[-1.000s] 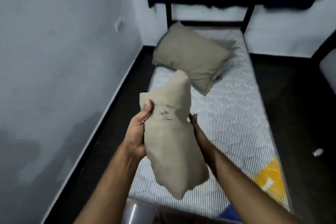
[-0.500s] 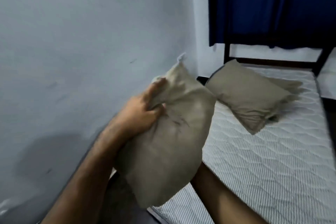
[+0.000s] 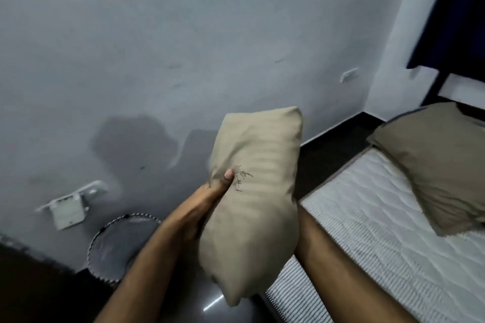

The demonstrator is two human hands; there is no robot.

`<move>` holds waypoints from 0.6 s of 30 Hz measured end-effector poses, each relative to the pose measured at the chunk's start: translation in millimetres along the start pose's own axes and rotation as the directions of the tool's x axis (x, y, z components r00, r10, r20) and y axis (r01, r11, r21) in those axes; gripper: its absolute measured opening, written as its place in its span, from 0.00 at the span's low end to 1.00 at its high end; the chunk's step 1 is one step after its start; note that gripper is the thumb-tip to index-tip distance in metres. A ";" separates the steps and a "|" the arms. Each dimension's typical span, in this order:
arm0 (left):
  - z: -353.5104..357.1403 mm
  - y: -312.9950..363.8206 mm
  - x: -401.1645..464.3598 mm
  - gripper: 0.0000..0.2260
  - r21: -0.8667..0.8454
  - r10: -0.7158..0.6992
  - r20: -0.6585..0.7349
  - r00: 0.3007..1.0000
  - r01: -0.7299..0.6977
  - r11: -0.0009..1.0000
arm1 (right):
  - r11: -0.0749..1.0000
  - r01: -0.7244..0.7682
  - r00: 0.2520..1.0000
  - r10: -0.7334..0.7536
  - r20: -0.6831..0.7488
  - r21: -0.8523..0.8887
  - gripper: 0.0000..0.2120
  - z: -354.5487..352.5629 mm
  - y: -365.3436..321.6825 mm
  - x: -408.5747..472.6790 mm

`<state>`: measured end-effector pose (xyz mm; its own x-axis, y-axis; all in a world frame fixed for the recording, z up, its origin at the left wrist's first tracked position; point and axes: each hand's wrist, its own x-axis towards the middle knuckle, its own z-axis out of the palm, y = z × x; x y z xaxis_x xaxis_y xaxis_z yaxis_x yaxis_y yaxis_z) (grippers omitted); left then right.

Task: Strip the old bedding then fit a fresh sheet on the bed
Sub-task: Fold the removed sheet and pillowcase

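A soft beige fabric pillow with dark scribbled marks (image 3: 252, 191) is being held upright in mid-air, off the near-left edge of a bare white quilted mattress with a grey-striped side (image 3: 388, 252), in front of a pale grey painted wall (image 3: 183, 47). It is being gripped on its left side by the left hand (image 3: 207, 199), whose thumb is being pressed into the cloth beside the marks while the fingers are being hidden behind it. The right hand is being concealed by the pillow, only its forearm being shown, so its grip cannot be told. A second beige pillow (image 3: 435, 165) is being left lying on the mattress near the far end. A round dark bin with a scalloped rim (image 3: 118, 244) is being shown on the floor beside the wall, below a white wall-mounted bracket (image 3: 69, 207), while a dark blue curtain (image 3: 456, 8) is being shown hanging at the upper right
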<state>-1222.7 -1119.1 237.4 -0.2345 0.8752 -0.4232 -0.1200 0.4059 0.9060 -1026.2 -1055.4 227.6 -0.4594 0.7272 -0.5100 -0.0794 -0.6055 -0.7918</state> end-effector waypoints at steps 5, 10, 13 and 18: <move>-91.5 -39.6 -7.0 0.36 -0.259 -0.052 -0.310 0.949 -0.032 0.965 | 0.979 0.097 0.994 -0.085 0.073 -0.180 0.16 112.5 5.8 57.4; -193.7 -96.5 -12.5 0.34 -0.530 -0.136 -0.599 0.789 -0.263 0.806 | 0.932 0.043 0.974 0.041 0.224 -0.361 0.20 198.8 51.6 103.4; -234.4 -114.5 -22.9 0.19 -0.449 -0.117 -0.768 0.629 -0.400 0.799 | 0.936 -0.100 0.890 0.236 0.390 -0.338 0.41 236.8 90.7 117.1; -291.7 -134.4 -31.1 0.13 -0.504 -0.141 -0.777 0.614 -0.471 0.724 | 0.737 0.055 0.866 0.301 0.399 -0.674 0.44 302.4 131.1 134.2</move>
<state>-1480.7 -1277.7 125.9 -0.8763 0.2752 -0.3954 -0.4625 -0.2511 0.8503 -1365.7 -1135.0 157.0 -0.7750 0.3186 -0.5458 0.5126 -0.1881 -0.8377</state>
